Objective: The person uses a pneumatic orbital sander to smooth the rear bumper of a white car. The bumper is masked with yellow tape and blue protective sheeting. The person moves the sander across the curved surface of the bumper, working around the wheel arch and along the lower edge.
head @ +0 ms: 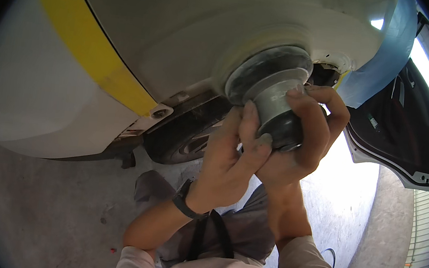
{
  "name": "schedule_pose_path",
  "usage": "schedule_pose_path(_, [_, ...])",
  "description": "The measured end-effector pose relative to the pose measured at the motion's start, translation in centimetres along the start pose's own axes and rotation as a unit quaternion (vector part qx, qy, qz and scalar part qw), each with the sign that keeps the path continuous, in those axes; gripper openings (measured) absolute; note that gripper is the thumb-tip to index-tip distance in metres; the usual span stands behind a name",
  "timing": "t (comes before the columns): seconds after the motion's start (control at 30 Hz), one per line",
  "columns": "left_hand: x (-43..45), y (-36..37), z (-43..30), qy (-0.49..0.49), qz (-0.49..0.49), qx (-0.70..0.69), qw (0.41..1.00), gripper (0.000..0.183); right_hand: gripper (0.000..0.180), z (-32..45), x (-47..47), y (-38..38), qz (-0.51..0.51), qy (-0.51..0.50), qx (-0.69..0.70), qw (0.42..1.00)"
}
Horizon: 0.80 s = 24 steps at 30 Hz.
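A round sander point(276, 97) with a grey body and a black pad lies against the light painted car body panel point(195, 24), beside a dull, yellowish patch. My right hand point(314, 125) grips the sander's body from the right, with its thumb and fingers around the housing. At the sander's lower left edge, my left hand point(236, 152) touches it with its fingertips; a dark watch is on that wrist. Part of the pad's face is hidden against the panel. Yellow masking tape point(92, 52) runs along the panel gap on the left.
Blue masking film point(381, 61) hangs at the panel's right edge, next to an opening in the body. Below the panel is a wheel point(181, 142). An open, dark-lined hood or door point(405, 128) stands at the right. A thin cable point(330, 252) lies on the concrete floor.
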<state>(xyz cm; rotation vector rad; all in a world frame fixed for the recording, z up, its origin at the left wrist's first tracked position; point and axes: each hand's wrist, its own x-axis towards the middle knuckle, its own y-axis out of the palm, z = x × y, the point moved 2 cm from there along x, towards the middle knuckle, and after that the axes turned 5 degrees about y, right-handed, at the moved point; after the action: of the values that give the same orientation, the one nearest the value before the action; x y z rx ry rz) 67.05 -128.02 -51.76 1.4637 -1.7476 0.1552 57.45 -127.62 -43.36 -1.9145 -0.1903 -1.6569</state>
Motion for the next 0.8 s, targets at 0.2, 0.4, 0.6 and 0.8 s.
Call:
schedule_pose_path(0.2, [-0.7,-0.7,-2.9,0.017,-0.079,-0.07,0.994,0.072,0.052,2.1,0.4,0.0,0.033,-0.005,0.059,0.998])
schedule_pose_path(0.4, [-0.2,-0.9,-1.1,0.009,0.052,-0.012,0.999,0.073,0.051,1.2,-0.1,0.5,-0.018,0.042,0.084,0.995])
schedule_pose_path(0.6, [-1.1,-2.0,-1.7,-0.011,-0.045,-0.063,0.997,0.07,0.048,3.2,0.7,1.3,-0.046,0.04,0.123,0.991])
schedule_pose_path(0.8, [-0.6,-0.1,-0.5,-0.037,-0.023,0.024,0.999,0.064,0.05,0.3,-1.3,0.5,-0.022,0.048,0.069,0.996])
